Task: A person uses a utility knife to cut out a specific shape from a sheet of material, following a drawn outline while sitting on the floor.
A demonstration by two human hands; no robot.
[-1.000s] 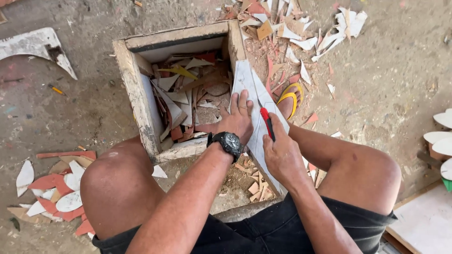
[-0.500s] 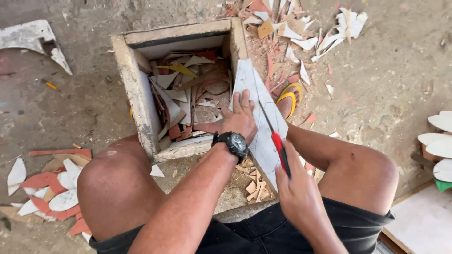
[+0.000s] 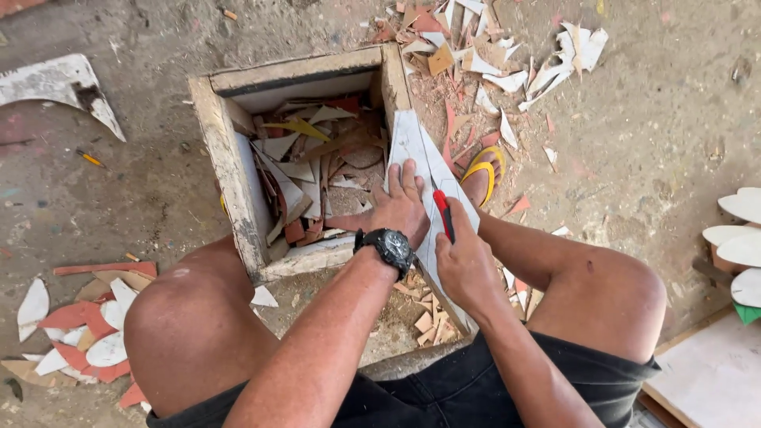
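Note:
A long white tile strip (image 3: 418, 143) leans on the right rim of a wooden box (image 3: 226, 154). My left hand (image 3: 399, 208), with a black watch on its wrist, presses flat on the strip and holds it down. My right hand (image 3: 464, 261) grips a red-handled cutter (image 3: 443, 212) whose tip rests on the strip beside my left fingers. I crouch over the box, a bare knee on each side.
The box holds several tile offcuts (image 3: 317, 170). More shards lie at the back right (image 3: 507, 55) and by my left knee (image 3: 75, 329). A yellow sandal (image 3: 483, 170) sits beside the strip. White cut shapes (image 3: 741, 230) lie at the right, a white board (image 3: 713, 372) below them.
My right hand drew the cutter toward me along the strip, then moved back up near my left hand. My left hand stayed pressed on the strip.

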